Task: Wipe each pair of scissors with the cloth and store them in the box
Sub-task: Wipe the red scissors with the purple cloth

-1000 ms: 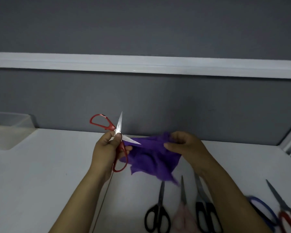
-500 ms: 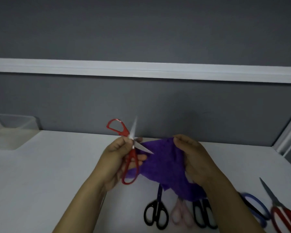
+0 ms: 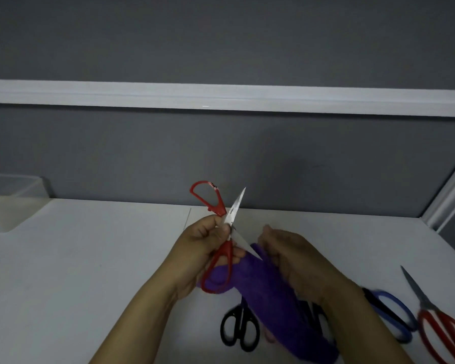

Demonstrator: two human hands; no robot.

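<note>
My left hand (image 3: 202, 245) grips a pair of red-handled scissors (image 3: 222, 248) at the pivot, blades spread open, one pointing up and one pointing right. My right hand (image 3: 292, 258) holds the purple cloth (image 3: 273, 306) against the tip of the lower blade. The cloth hangs down over the table. A clear plastic box (image 3: 11, 195) stands at the far left against the wall.
On the white table (image 3: 90, 271) near me lie black scissors (image 3: 238, 329), blue-handled scissors (image 3: 394, 319) and another red pair (image 3: 441, 327) at the right. A further pair is partly hidden under the cloth. A grey partition wall (image 3: 221, 153) runs behind.
The right hand has slid with the cloth down toward the tip of the lower blade. The cloth now hangs lower, covering more of the scissors on the table.
</note>
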